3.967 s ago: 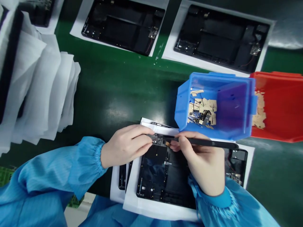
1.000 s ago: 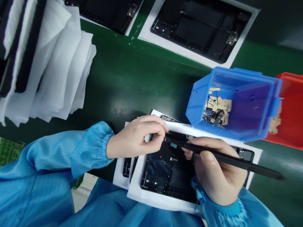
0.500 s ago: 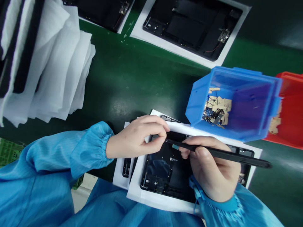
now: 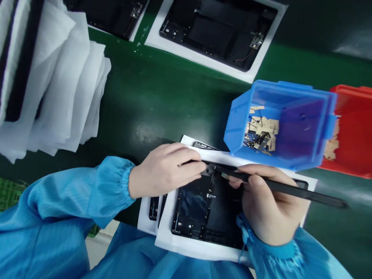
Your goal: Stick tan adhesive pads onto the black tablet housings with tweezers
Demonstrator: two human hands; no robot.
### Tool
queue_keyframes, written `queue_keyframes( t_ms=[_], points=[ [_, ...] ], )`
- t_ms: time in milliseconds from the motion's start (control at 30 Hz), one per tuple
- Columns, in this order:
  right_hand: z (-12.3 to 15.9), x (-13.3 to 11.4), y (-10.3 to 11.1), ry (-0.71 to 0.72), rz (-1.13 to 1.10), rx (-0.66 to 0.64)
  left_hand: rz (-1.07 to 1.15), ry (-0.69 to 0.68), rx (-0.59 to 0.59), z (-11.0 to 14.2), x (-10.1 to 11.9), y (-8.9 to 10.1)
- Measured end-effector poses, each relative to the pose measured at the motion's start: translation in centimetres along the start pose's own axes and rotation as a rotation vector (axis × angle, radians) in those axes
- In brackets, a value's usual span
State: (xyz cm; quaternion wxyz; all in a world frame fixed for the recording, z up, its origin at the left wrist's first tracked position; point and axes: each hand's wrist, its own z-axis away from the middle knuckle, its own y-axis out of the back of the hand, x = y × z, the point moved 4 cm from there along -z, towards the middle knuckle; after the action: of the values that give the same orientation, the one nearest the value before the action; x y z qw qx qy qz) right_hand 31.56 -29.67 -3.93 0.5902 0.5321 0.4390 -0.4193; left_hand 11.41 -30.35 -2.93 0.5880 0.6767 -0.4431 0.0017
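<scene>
A black tablet housing (image 4: 225,217) with small parts inside lies on white foam sheets (image 4: 174,242) in front of me. My right hand (image 4: 270,201) grips black tweezers (image 4: 305,192), whose tips point left at the housing's far edge. A small pale piece (image 4: 224,175) shows beside the tweezers, close to my right fingertips. At the upper left of the housing is my left hand (image 4: 167,168), its thumb and forefinger brought together near the tweezer tips. Whatever lies between those left fingers is hidden.
Just beyond the housing stands a blue bin (image 4: 302,128) holding small parts with tan pieces, beside a red bin (image 4: 351,131). Farther back, another tablet housing (image 4: 221,31) rests on white foam. White sheets interleaved with black panels (image 4: 64,85) stand at left.
The tweezers and my right hand have shifted slightly right. My left fingers have straightened from a rounded pinch and lie lower over the housing's edge. The view has moved a little.
</scene>
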Motion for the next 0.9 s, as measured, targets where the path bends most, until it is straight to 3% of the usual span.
queue_keyframes(
  t_ms=[100,267,900],
  points=[
    [-0.4,0.4,-1.0,-0.058,-0.061,-0.008,-0.096,-0.038,0.051,0.3,0.1,-0.2],
    [-0.4,-0.4,-1.8,-0.009,0.057,-0.042,-0.092,-0.079,0.049,0.8,0.0,-0.1],
    [-0.8,-1.0,-2.1,0.019,0.163,-0.048,-0.049,-0.039,0.025,0.5,0.0,-0.1]
  ],
)
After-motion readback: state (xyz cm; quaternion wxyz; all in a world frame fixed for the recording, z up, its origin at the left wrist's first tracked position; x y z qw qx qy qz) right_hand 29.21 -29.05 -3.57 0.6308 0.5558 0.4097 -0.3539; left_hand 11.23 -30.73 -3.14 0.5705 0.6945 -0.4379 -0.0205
